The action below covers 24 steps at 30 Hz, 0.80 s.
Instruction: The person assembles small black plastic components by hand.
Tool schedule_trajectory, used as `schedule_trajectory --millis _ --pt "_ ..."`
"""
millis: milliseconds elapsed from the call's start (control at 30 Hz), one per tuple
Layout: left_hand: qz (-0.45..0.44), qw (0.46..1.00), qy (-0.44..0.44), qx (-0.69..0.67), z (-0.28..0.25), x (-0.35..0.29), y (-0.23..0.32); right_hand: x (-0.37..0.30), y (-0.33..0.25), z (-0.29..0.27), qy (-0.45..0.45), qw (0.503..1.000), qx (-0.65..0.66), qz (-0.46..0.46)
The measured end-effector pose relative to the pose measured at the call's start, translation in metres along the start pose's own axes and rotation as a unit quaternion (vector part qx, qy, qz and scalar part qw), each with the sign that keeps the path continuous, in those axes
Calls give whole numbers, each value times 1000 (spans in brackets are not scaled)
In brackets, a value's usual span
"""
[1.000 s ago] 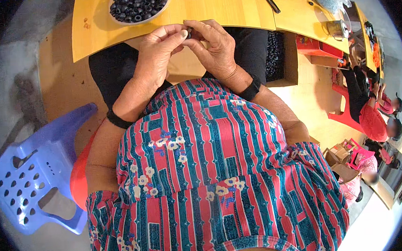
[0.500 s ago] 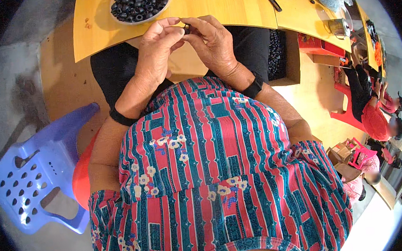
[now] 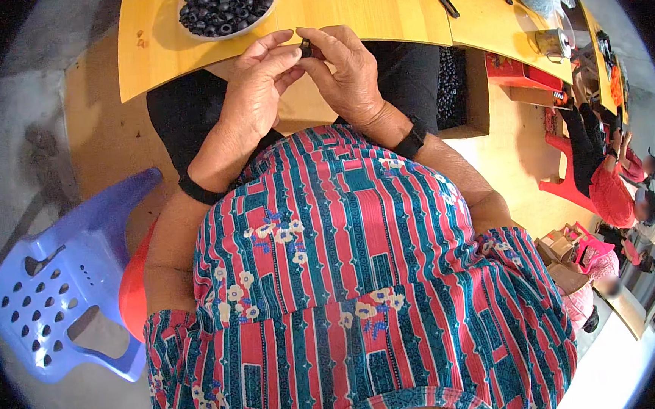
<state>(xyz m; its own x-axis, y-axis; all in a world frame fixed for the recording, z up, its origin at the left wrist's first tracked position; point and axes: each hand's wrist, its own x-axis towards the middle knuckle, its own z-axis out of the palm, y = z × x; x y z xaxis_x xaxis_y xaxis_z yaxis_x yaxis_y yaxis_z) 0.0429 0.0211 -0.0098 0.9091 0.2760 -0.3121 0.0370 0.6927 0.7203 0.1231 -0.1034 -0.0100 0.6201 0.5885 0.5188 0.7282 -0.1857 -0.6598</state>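
Head view: your left hand (image 3: 258, 84) and right hand (image 3: 345, 70) pinch one small dark ring (image 3: 306, 49) between fingertips, just below the bowl (image 3: 187, 28), right hand nearer.

The small dark piece (image 3: 306, 49) that both hands are pinching is looking like matt black rubber or plastic; which of the two cannot be told. The same dull black finish is showing on the ring-shaped pieces (image 3: 226, 6) piled in the pale, smooth bowl (image 3: 192, 33) at the far left. The table (image 3: 374, 7) is showing as yellow wood, smooth and faintly glossy. The stool (image 3: 52, 288) at the near left is looking like moulded blue plastic with a soft sheen. The dress (image 3: 348, 279) is appearing as thin printed cloth, matt. A small can (image 3: 553, 43) at the far right is gleaming like bare metal.
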Motion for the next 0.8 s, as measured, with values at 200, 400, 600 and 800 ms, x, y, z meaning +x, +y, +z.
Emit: schedule_trajectory --millis 200,400,600,800 --pt "3 999 -9 50 -1 0 0 -1 1 -3 -56 997 -44 9" --pt "193 908 -138 345 -2 1 2 0 5 -5 -67 997 7 -37" --pt "267 831 -151 464 4 1 12 1 6 -7 -82 993 62 -54" --pt "334 790 -138 495 8 -3 11 1 3 -8 -77 994 38 -72"
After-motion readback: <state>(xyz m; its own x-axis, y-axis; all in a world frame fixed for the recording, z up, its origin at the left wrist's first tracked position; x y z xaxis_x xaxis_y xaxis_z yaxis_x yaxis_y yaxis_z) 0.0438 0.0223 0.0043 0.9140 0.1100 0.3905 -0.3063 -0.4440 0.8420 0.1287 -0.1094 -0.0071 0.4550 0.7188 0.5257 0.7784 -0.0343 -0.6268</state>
